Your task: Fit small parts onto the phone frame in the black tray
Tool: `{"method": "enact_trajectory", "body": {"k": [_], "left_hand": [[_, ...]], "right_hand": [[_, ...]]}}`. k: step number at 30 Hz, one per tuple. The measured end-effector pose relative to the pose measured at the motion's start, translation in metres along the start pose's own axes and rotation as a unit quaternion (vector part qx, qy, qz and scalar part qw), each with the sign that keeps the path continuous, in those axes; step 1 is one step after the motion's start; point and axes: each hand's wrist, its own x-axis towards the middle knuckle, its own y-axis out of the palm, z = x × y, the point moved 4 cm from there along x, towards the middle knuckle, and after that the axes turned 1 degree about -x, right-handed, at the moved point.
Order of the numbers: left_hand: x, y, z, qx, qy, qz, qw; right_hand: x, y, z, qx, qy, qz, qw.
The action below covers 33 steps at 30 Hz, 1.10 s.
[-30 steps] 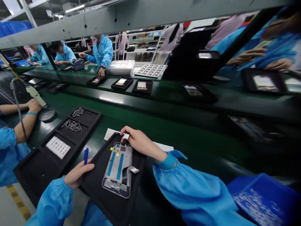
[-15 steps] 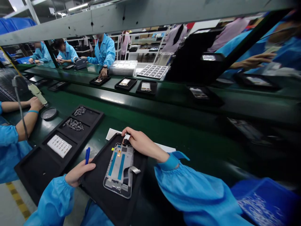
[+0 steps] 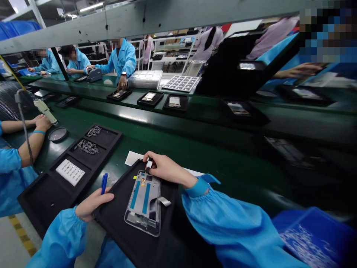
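Note:
My left hand (image 3: 93, 204) is closed on the left edge of a black tray (image 3: 117, 219), thumb on top. A blue pen (image 3: 104, 183) sticks up from between its fingers. On the tray lies a phone housing (image 3: 142, 203) with two blue strips, an orange flex piece and a loose silvery ribbon (image 3: 164, 201) at its right side. My right hand (image 3: 164, 167) is closed at the housing's top end, over the tray's far edge. Between its thumb and fingers is a small black part with a white patch (image 3: 150, 163); its exact kind is unclear.
To the left, a compartment tray (image 3: 80, 182) holds small dark parts and a white card (image 3: 70, 172). A round dish (image 3: 58, 134) lies beyond it, near a co-worker's hands (image 3: 41, 124). Along the line stand black trays (image 3: 150, 98) with phones. A blue bin (image 3: 312, 234) is at right.
The tray with the phone housing has shifted slightly to the right. My right hand has moved slightly left, and the small part's white patch has turned. My left hand keeps its hold.

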Motion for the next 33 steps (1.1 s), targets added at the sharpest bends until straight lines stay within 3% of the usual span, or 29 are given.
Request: {"method": "enact_trajectory", "body": {"k": [5, 15, 26, 33], "left_hand": [[-0.008, 0.007, -0.008, 0.009, 0.002, 0.015, 1.000], [0.006, -0.014, 0.010, -0.064, -0.036, -0.013, 0.997], [-0.007, -0.003, -0.002, -0.012, -0.029, 0.021, 0.999], [-0.004, 0.027, 0.005, 0.177, 0.076, 0.047, 0.980]], "right_hand": [[0.004, 0.002, -0.003, 0.024, 0.019, 0.035, 0.999], [-0.003, 0.000, -0.010, 0.106, 0.048, 0.122, 0.986], [-0.002, 0.004, -0.006, 0.040, 0.036, 0.101, 0.993], [-0.026, 0.003, -0.008, -0.040, 0.013, -0.001, 0.999]]}}
